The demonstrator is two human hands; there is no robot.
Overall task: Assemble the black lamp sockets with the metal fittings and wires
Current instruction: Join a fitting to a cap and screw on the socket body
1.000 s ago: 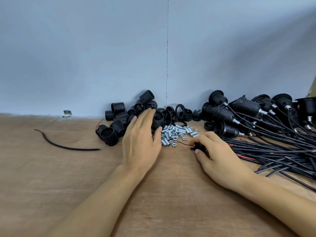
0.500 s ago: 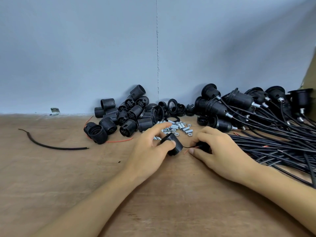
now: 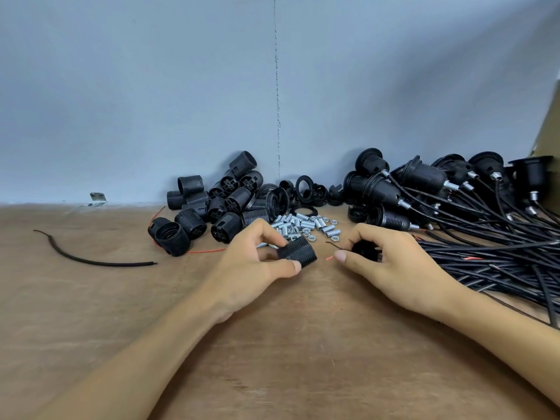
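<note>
Two parts are held apart at the desk: a threaded socket shell is pinched by the left hand, and a wired black piece is enclosed by the curled right hand. Joining is judged to be the step in hand; alignment is required next.

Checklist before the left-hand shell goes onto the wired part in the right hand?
1. Left hand grips threaded socket shell: ok.
2. Right hand grips black socket part: ok.
3. Red wire tip free between the hands: ok.
4. Shell and part apart, not yet joined: ok.
5. Shell's opening turned toward the wires: cannot tell.
6. Metal fittings lie just behind the hands: ok.
</note>
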